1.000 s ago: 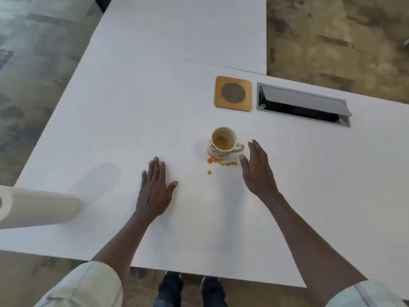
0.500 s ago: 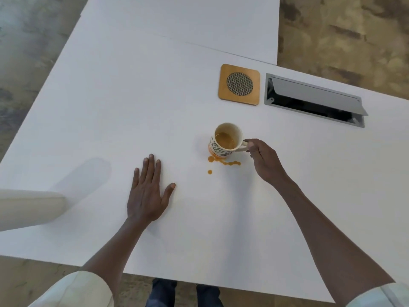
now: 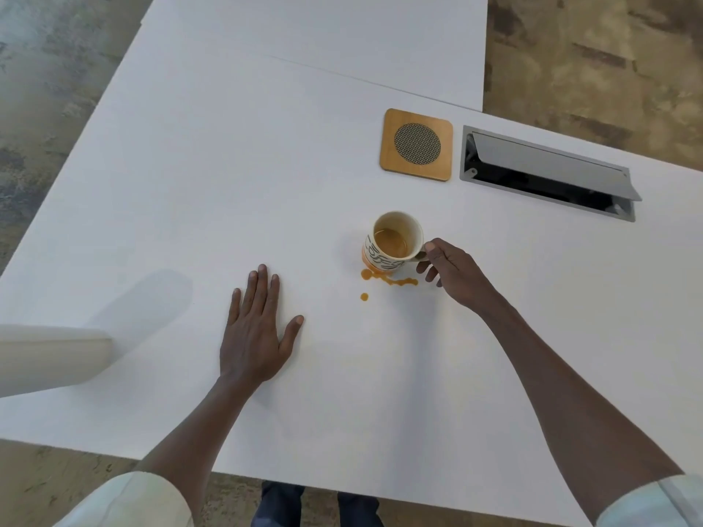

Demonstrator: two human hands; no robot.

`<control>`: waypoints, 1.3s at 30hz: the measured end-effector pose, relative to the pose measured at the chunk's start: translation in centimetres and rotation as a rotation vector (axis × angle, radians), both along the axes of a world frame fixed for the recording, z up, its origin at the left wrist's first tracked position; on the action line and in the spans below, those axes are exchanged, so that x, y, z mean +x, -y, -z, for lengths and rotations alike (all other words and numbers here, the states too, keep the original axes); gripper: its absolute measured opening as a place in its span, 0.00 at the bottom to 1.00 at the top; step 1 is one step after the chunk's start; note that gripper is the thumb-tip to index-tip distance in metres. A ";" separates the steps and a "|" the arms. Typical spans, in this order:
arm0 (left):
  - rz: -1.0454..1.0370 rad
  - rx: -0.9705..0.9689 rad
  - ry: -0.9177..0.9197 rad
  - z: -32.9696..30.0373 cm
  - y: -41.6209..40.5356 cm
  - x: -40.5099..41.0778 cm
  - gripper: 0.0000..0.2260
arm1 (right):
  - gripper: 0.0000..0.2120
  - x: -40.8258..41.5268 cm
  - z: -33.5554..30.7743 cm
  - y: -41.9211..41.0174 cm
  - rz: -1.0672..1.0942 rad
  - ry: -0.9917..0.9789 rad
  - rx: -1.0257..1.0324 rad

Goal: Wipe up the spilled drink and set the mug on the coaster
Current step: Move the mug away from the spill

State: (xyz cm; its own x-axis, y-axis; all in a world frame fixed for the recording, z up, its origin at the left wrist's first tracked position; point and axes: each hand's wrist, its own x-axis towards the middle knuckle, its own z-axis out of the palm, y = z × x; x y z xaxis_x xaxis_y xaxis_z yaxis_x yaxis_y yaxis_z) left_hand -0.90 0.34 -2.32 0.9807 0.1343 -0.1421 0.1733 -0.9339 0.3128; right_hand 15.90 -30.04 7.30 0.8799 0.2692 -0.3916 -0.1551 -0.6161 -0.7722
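A white mug [image 3: 392,241] with black and orange markings stands upright on the white table [image 3: 190,184], with orange-brown drink inside. My right hand [image 3: 452,273] pinches its handle from the right. Small orange spill drops [image 3: 388,280] lie on the table just in front of the mug's base. A square wooden coaster [image 3: 416,144] with a round mesh centre lies behind the mug, bare. My left hand [image 3: 256,329] rests flat on the table, fingers spread, to the left of the spill.
An open metal cable hatch [image 3: 547,173] is set into the table right of the coaster. A pale roll [image 3: 49,357], seemingly paper towel, juts in at the left edge. The table's near edge runs just below my forearms.
My right hand moved from open beside the mug to gripping its handle. The left hand stayed flat on the table. The camera view shifted slightly.
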 end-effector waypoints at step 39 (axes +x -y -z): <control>-0.023 -0.039 0.048 -0.1 0.2 0.1 0.35 | 0.18 5.5 -6.9 -16.5 -0.245 -0.054 0.317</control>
State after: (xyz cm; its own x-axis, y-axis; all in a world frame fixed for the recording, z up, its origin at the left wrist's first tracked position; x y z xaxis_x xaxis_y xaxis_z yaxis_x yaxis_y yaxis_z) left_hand -0.82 0.15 -2.18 0.9832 0.1522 -0.1006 0.1784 -0.9168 0.3572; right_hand 21.43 -13.57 14.20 0.7554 0.5830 -0.2991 -0.0787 -0.3725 -0.9247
